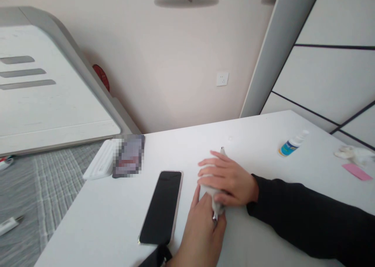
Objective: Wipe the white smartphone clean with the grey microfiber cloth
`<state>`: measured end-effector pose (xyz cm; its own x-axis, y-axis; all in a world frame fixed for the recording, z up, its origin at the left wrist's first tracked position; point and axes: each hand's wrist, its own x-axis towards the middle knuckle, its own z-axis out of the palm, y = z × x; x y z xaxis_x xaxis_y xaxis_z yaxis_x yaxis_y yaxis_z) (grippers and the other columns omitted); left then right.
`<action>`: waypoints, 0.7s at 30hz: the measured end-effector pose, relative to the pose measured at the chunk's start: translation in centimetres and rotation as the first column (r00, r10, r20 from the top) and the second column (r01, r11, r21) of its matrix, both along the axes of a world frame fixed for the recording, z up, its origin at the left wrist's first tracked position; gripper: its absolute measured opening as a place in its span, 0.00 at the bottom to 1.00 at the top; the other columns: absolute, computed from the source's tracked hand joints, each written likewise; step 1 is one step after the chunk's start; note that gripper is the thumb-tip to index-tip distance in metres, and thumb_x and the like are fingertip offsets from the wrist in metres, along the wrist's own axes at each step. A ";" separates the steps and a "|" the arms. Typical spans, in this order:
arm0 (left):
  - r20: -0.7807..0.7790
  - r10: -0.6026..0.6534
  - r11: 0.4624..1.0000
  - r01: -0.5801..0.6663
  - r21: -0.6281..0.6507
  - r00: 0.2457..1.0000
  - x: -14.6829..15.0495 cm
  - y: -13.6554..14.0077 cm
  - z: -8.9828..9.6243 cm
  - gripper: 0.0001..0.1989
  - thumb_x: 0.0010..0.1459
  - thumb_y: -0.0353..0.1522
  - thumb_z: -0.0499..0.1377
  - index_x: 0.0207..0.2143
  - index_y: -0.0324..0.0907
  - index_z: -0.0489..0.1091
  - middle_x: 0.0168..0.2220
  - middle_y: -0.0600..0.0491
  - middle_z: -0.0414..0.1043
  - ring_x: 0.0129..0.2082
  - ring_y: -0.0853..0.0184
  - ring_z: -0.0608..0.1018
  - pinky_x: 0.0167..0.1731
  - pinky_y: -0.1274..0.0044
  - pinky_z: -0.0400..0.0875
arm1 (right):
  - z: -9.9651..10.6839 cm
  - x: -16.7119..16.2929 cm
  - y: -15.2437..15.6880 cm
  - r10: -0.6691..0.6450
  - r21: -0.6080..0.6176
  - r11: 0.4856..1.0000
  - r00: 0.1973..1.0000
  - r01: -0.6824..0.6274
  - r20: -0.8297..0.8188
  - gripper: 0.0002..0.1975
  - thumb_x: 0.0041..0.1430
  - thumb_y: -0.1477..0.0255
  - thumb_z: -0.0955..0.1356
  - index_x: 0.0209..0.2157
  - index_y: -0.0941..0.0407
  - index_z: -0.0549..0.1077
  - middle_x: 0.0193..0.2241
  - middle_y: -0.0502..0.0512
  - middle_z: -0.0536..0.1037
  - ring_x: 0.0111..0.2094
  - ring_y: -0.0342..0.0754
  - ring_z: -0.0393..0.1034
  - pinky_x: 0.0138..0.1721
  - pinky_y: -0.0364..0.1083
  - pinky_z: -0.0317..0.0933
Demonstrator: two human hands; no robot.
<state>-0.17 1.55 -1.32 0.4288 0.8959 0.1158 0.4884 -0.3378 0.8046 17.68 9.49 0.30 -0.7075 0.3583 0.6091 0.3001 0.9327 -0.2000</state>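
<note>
My right hand (pixel 228 178), in a black sleeve, lies across a pale grey oblong object (pixel 217 209) on the white table (pixel 258 134), with its fingers curled over it. A thin dark tip of the object pokes out beyond the fingers, and a small metal end shows at the near side. My left hand (pixel 202 228) comes up from the bottom edge and pinches that near end. A black phone (pixel 162 206) lies face up, screen dark, just left of both hands. Most of the object is hidden under my right hand.
A white ribbed case (pixel 99 164) and a blurred dark item (pixel 129 155) sit at the table's far left. A small bottle (pixel 291 146) lies on its side at the right, near crumpled white tissue (pixel 354 153) and a pink slip (pixel 357 172). A bed with a grey checked cover (pixel 43 189) is at the left.
</note>
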 end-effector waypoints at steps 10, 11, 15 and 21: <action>-0.048 0.007 0.999 -0.005 0.034 0.999 0.0 0.0 -0.3 0.24 0.58 0.29 0.52 0.56 0.38 0.72 0.59 0.38 0.73 0.63 0.50 0.72 0.63 0.53 0.66 | -0.1 -0.8 -0.9 0.026 -0.013 1.000 0.999 -0.027 -0.020 0.30 0.74 0.50 0.52 0.50 0.55 0.74 0.47 0.55 0.81 0.61 0.50 0.66 0.72 0.56 0.37; -0.051 0.004 1.000 -0.003 0.031 0.999 0.0 0.0 -0.1 0.23 0.59 0.29 0.52 0.55 0.38 0.72 0.59 0.39 0.73 0.62 0.50 0.73 0.64 0.53 0.66 | 0.0 -0.5 -0.5 0.016 -0.017 1.000 1.000 -0.016 -0.013 0.29 0.75 0.51 0.52 0.50 0.56 0.74 0.47 0.55 0.81 0.61 0.50 0.66 0.72 0.56 0.37; -0.073 0.007 1.000 -0.006 0.018 0.997 0.0 -0.1 0.9 0.25 0.64 0.29 0.49 0.62 0.37 0.67 0.62 0.40 0.71 0.65 0.54 0.71 0.69 0.54 0.57 | 0.5 1.5 1.7 -0.153 -0.065 0.986 0.988 0.151 -0.017 0.24 0.76 0.60 0.54 0.52 0.58 0.74 0.50 0.62 0.79 0.63 0.58 0.62 0.70 0.65 0.36; -0.027 0.110 0.994 -0.110 -0.008 0.994 0.3 -0.1 0.6 0.16 0.56 0.29 0.60 0.48 0.40 0.76 0.53 0.44 0.78 0.58 0.55 0.77 0.64 0.58 0.66 | 0.0 -1.3 -2.1 0.048 -0.028 0.998 0.999 -0.049 -0.010 0.27 0.74 0.52 0.55 0.52 0.57 0.73 0.46 0.56 0.81 0.61 0.51 0.66 0.73 0.58 0.34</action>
<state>0.13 1.44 -0.75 0.3307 0.9387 0.0974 0.5433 -0.2737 0.7936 16.33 7.35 0.28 -0.7190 0.3407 0.6058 0.2529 0.9401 -0.2286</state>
